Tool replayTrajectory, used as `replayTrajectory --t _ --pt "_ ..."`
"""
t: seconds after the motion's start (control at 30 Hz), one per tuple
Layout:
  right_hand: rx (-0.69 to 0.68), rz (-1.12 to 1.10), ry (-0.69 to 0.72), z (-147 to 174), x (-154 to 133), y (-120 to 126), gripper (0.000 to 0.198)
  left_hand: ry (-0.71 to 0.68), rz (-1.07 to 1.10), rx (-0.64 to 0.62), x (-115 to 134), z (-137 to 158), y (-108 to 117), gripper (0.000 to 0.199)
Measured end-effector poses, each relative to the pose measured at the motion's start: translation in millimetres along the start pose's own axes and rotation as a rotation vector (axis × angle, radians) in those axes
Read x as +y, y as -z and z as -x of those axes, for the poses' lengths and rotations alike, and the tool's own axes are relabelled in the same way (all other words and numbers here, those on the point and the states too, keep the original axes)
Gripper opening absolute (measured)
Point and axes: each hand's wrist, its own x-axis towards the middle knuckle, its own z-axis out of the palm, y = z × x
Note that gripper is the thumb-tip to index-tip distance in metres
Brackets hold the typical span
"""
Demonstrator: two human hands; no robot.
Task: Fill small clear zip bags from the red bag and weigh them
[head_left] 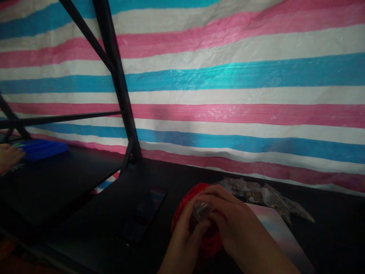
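Both my hands meet over a red basket-like container (182,203) on the black table. Between them is a small clear plastic bag (202,210), its glossy film showing in the gap between the fingers. My left hand (189,224) is closed on the near left side of the bag, thumb bent towards it. My right hand (232,213) curls over from the right, its fingers closed about the bag's upper and right edges. What the bag contains cannot be made out. Much of the red container is hidden under my hands.
Several zip bags of brownish bits (253,195) lie behind my right hand. A pale flat panel (278,228) sits right of it, a dark phone (146,215) to the left. Another person's hand (10,158) is by a blue tray (44,149). A black metal post (121,91) stands before striped sheeting.
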Motion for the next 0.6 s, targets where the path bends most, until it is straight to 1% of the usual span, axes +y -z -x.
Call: replayTrajectory --t 0.07,0.17,0.27,0.33,0.43,0.5,0.53,0.6 --pt "0.016 -0.005 -0.012 0 2 0 0.052 0.002 0.011 -0.017 -3 0 2 0.056" --pt "0.028 -0.020 -0.028 0 4 -1 0.051 0.000 0.040 -0.039 -6 4 0 0.059" --pt "0.018 -0.031 -0.021 2 4 -3 0.054 0.018 0.048 0.022 -8 9 -7 0.063" --pt "0.012 -0.053 -0.018 3 4 -3 0.056 0.023 0.076 0.049 -7 11 -11 0.070" --pt "-0.026 -0.077 -0.028 4 3 -2 0.055 0.033 0.214 -0.014 -4 10 -12 0.081" --pt "-0.037 -0.085 -0.048 3 1 -2 0.053 0.040 0.290 -0.069 -1 7 -9 0.076" --pt "-0.029 -0.090 -0.064 2 1 -2 0.052 0.038 0.294 -0.092 0 6 -7 0.072" --pt "0.013 -0.106 -0.096 1 0 0 0.048 0.028 0.234 -0.106 4 4 -3 0.064"
